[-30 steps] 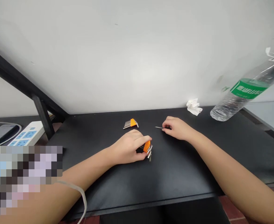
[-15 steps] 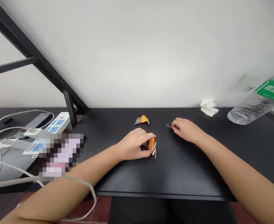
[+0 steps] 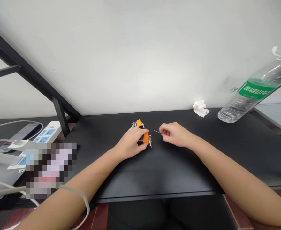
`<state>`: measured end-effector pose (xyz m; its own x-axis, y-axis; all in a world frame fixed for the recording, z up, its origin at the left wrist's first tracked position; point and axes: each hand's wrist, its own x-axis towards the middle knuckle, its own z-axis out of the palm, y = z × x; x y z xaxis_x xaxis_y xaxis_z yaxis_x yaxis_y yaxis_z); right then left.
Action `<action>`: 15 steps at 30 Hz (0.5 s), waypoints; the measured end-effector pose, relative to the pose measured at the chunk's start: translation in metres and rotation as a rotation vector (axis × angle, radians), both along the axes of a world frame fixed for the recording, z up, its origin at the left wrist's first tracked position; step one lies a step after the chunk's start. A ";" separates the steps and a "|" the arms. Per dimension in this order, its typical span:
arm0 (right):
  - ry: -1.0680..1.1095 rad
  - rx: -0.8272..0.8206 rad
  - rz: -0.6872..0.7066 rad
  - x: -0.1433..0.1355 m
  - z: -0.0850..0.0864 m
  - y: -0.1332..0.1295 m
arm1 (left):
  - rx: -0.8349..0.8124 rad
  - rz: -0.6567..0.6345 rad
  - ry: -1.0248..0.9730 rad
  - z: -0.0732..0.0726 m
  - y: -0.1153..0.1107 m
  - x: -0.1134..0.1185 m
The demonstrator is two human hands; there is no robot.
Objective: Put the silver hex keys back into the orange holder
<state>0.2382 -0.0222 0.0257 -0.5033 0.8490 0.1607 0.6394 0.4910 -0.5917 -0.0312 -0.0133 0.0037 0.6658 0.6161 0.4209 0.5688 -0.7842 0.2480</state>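
Observation:
Between the thumb and fingers of my left hand [image 3: 132,142] is an orange holder [image 3: 145,138] with several metal hex keys, their bent ends pointing right. Just behind that hand, a second orange holder [image 3: 139,123] with a row of hex keys lies on the black table [image 3: 155,172]. My right hand [image 3: 172,133] is closed in a pinch on a thin metal key [image 3: 157,131], whose tip sticks out to the left toward the held holder without touching it. The rest of the thin key is hidden by the fingers.
A large clear bottle with a green label [image 3: 257,89] and a crumpled tissue [image 3: 201,108] stand at the back right. On the left are a white power strip [image 3: 44,137], cables, a blurred-out object [image 3: 56,163] and a black metal frame [image 3: 60,116].
My right hand has moved left, nearer the holder in my left hand, and the thin key is turned more to one line. The view has shifted, showing more of the bottle.

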 end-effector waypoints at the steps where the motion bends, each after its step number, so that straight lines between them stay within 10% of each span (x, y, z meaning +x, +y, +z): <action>1: 0.075 -0.025 0.019 -0.002 0.001 -0.002 | -0.015 0.007 -0.015 0.001 -0.003 0.004; 15: 0.252 -0.297 0.047 -0.005 0.006 -0.012 | -0.035 0.039 -0.081 -0.007 -0.008 0.010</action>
